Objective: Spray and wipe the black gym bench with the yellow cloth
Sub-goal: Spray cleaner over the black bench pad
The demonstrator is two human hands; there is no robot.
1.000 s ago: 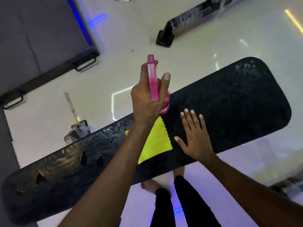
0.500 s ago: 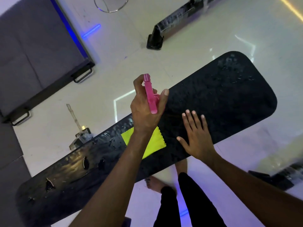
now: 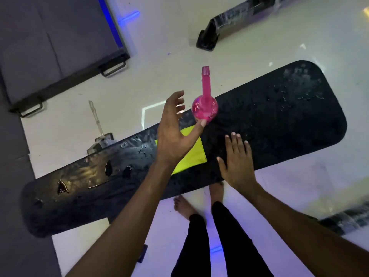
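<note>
The black gym bench [image 3: 279, 124] runs from lower left to upper right, with wet droplets near its far right end and torn patches on the left. A pink spray bottle [image 3: 204, 104] stands upright on the bench's far edge. My left hand [image 3: 173, 132] is open just left of it, with the thumb tip touching the bottle's base. The yellow cloth [image 3: 194, 152] lies flat on the bench, partly hidden under my left hand. My right hand [image 3: 237, 158] rests flat and open on the bench to the right of the cloth.
A grey padded mat with metal handles [image 3: 60, 47] lies at the upper left. A black equipment foot [image 3: 207, 39] stands on the white floor at the top. A metal bench post [image 3: 99, 136] sits behind the bench. My bare feet and black trousers [image 3: 209, 236] are below.
My left hand has set the pink spray bottle down on the bench and let go, fingers spreading apart. My right hand has stayed flat on the bench.
</note>
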